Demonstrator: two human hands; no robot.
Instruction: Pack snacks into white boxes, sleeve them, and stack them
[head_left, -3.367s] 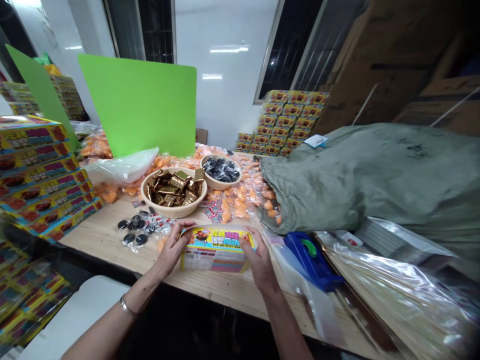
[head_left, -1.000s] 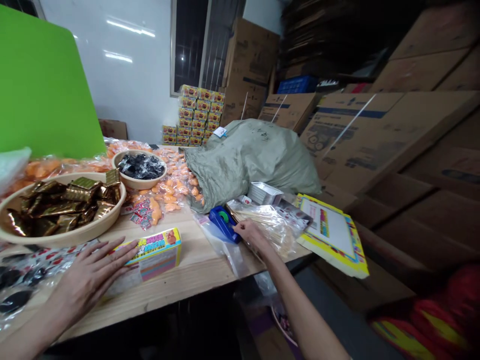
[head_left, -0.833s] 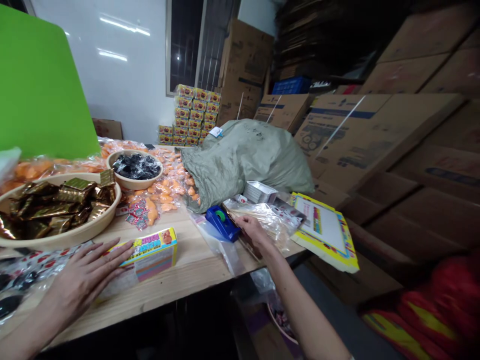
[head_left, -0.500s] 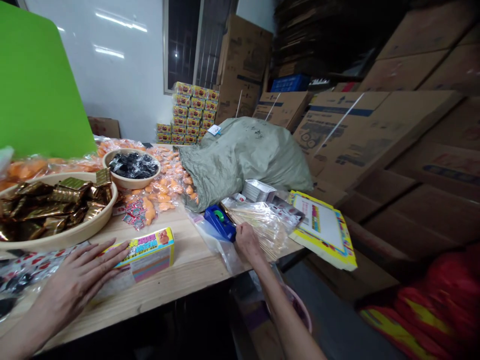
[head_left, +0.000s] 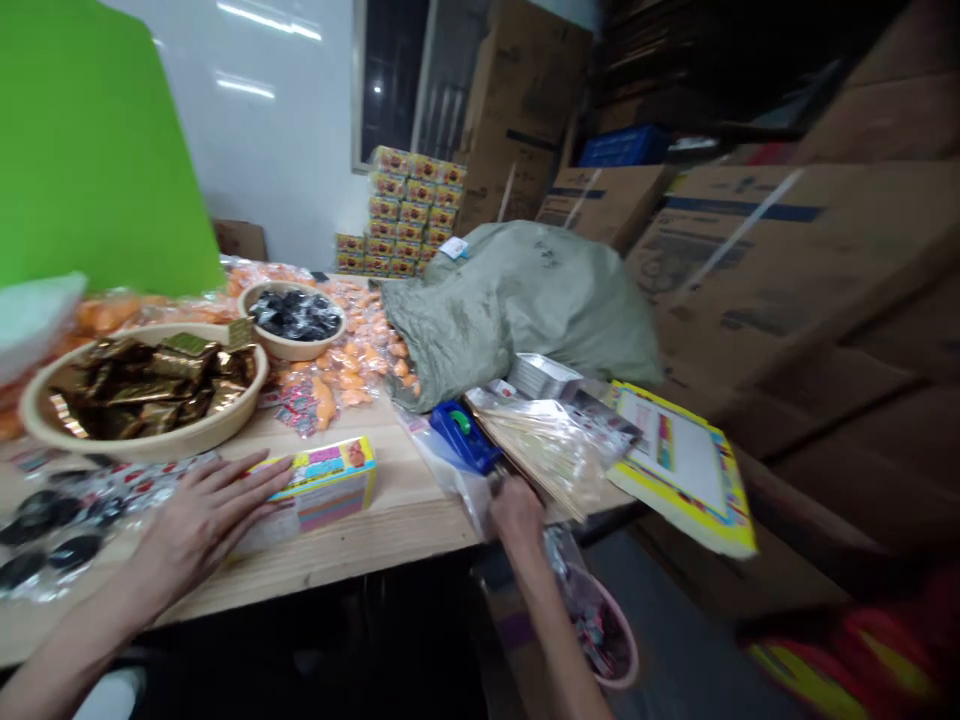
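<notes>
My left hand lies on a small yellow printed box, fingers stretched out across its left end. The box rests on its side near the table's front edge. At the near end of a blue tape dispenser, my right hand is closed in a pinch on the tape; the strip itself is blurred and barely visible. A green roll sits in the dispenser. Just right of it, thin wooden sticks lie in clear plastic. Under and beside my left hand are clear packets with black discs.
Brown-gold packets fill a large cream basin; black packets fill a smaller bowl. Orange wrapped pieces spread behind. A big grey-green sack, yellow printed card and stacked small boxes stand around. Below the edge is a pink bin.
The view has swung left, so things sit farther right. My right hand has drawn slightly back from the dispenser toward the table's edge. My left hand stays on the box.
</notes>
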